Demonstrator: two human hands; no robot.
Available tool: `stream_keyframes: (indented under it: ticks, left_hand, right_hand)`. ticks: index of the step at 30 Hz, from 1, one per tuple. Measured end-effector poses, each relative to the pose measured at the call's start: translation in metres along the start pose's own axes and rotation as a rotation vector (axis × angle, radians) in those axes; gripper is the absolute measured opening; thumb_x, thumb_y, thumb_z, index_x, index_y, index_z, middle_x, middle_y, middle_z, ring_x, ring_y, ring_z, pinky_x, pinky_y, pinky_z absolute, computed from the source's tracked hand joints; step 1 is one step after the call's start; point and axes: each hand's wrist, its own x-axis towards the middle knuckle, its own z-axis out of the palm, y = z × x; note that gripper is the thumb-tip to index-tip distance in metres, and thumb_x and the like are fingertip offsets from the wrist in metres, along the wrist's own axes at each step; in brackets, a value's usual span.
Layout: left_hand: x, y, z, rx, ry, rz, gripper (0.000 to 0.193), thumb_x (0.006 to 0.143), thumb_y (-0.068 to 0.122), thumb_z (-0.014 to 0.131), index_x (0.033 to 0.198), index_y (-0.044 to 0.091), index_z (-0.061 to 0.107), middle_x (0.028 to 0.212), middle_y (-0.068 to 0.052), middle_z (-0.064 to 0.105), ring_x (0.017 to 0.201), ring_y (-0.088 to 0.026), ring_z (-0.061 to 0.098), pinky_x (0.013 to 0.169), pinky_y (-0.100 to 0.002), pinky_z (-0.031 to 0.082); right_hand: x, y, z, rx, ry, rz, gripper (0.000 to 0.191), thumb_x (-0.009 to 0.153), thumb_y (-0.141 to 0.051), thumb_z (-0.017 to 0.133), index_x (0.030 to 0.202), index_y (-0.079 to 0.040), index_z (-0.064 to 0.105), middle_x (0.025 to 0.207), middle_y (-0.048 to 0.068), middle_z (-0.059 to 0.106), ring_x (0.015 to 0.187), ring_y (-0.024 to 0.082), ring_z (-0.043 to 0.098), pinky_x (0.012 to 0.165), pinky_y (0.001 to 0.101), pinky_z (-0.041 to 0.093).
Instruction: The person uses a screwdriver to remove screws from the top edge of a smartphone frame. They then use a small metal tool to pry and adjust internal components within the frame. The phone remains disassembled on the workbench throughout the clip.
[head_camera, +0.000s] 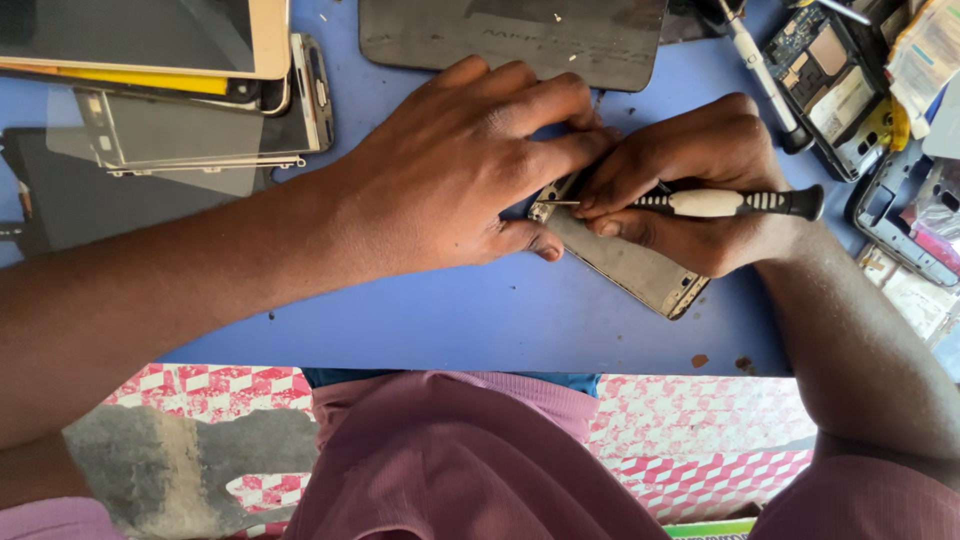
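1. We have one phone frame (630, 262) lying flat on the blue table (450, 320), tilted so that its lower end points toward the table's near edge, just in front of us
2. Our left hand (465, 165) lies over the frame's upper end, fingers curled down and pressing on its top corner, the thumb resting on the table beside it
3. Our right hand (690, 175) is closed around one screwdriver (720, 203) with a black and white handle; the thin metal tip points left and meets the frame's top edge right under our left fingertips
4. We judge the frame to be light, thin and stiff, yet easy to bend or scratch; its smooth grey face looks slippery on the table, so pinning it down at the corners and along the edges seems the safest hold, away from the open middle
5. The screwdriver looks light and rigid, best held at the ribbed part of the handle, as we do
6. Around us we count one dark flat panel (520, 35) at the top, a stack of at least three screens or phone shells (190, 100) at the upper left, one opened phone with its circuit board (830, 85) at the upper right, and one more grey shell (900, 215) at the right edge; further bits there are too cluttered to count
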Motion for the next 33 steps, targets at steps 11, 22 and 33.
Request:
stream_keyframes:
  ticks: [11, 22, 33]
  left_hand:
    - [0.0006, 0.0002, -0.0001, 0.004, -0.01, -0.008, 0.074, 0.068, 0.044, 0.093, 0.128, 0.007, 0.07, 0.128, -0.007, 0.058, 0.114, -0.027, 0.058, 0.097, -0.044, 0.045]
    - [0.0013, 0.001, 0.0009, 0.012, -0.028, -0.021, 0.074, 0.068, 0.047, 0.093, 0.126, 0.006, 0.07, 0.126, -0.006, 0.058, 0.113, -0.026, 0.058, 0.096, -0.044, 0.045]
    - [0.0003, -0.0005, 0.0014, 0.008, -0.02, -0.01, 0.076, 0.068, 0.049, 0.092, 0.127, 0.008, 0.07, 0.126, -0.006, 0.058, 0.113, -0.026, 0.058, 0.095, -0.045, 0.044]
  right_hand:
    - [0.0024, 0.001, -0.0004, 0.04, -0.032, 0.003, 0.016, 0.082, -0.005, 0.086, 0.088, -0.006, 0.071, 0.095, 0.011, 0.078, 0.088, 0.02, 0.08, 0.077, 0.0285, 0.065]
    - [0.0031, 0.0011, -0.0028, 0.043, -0.077, -0.022, 0.015, 0.081, -0.004, 0.084, 0.088, -0.005, 0.072, 0.094, 0.011, 0.077, 0.088, 0.021, 0.08, 0.079, 0.0295, 0.064]
    - [0.0009, 0.0023, -0.0038, 0.03, -0.041, -0.005, 0.015, 0.082, -0.002, 0.084, 0.089, -0.004, 0.07, 0.094, 0.011, 0.077, 0.09, 0.021, 0.08, 0.081, 0.0301, 0.064]
